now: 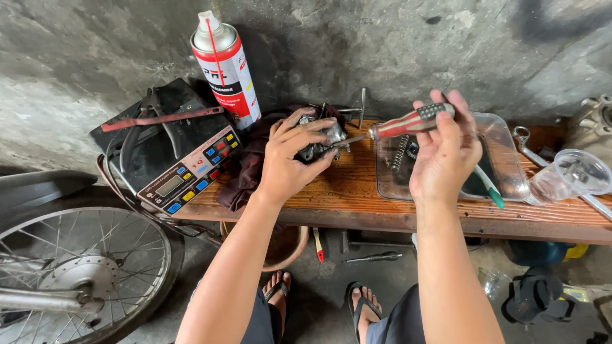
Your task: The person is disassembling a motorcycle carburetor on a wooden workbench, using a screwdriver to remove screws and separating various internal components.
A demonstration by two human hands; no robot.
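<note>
Head view showed the left hand (290, 159) clamped over a small metal engine part (322, 141) near the wooden bench's (357, 197) back edge, while the right hand (444, 150) gripped a red-handled screwdriver (408, 122), tip against it.

glossy plastic screwdriver handle (411, 121); dull metal carburetor (322, 140); worn varnished wood bench (357, 191); clear plastic tray (510, 169).
</note>
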